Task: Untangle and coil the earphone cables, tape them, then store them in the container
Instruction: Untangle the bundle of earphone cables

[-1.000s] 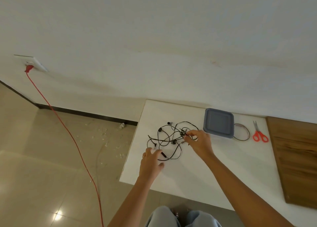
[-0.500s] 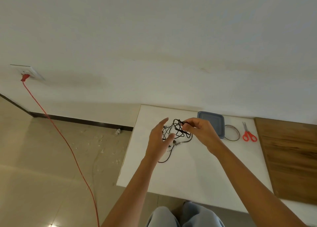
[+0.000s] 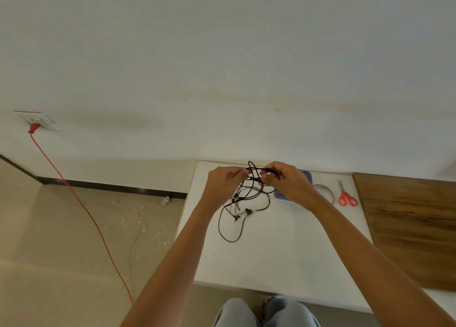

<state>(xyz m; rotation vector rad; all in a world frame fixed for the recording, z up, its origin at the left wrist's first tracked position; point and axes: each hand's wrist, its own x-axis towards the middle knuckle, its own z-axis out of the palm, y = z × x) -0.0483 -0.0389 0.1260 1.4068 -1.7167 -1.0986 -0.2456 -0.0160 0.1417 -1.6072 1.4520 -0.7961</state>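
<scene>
A tangle of black earphone cables point(image 3: 243, 203) hangs in the air above the white table point(image 3: 283, 252), its lowest loop near the tabletop. My left hand point(image 3: 222, 183) pinches the cables at the top left. At the top right my right hand point(image 3: 286, 181) pinches another strand of the same tangle. A blue-grey container point(image 3: 308, 176) lies behind my right hand, mostly hidden by it. A ring of tape point(image 3: 325, 191) lies just right of the container, partly covered by my wrist.
Red-handled scissors point(image 3: 346, 196) lie right of the tape. A wooden board point(image 3: 414, 228) covers the table's right side. A red cord point(image 3: 81, 203) runs from a wall socket point(image 3: 37, 122) across the floor at left. My knees point(image 3: 266, 312) show below the table's front edge.
Both hands have lifted the cable tangle off the table and now hold it at the top, close together; the left hand has gone from open fingers to a pinch.
</scene>
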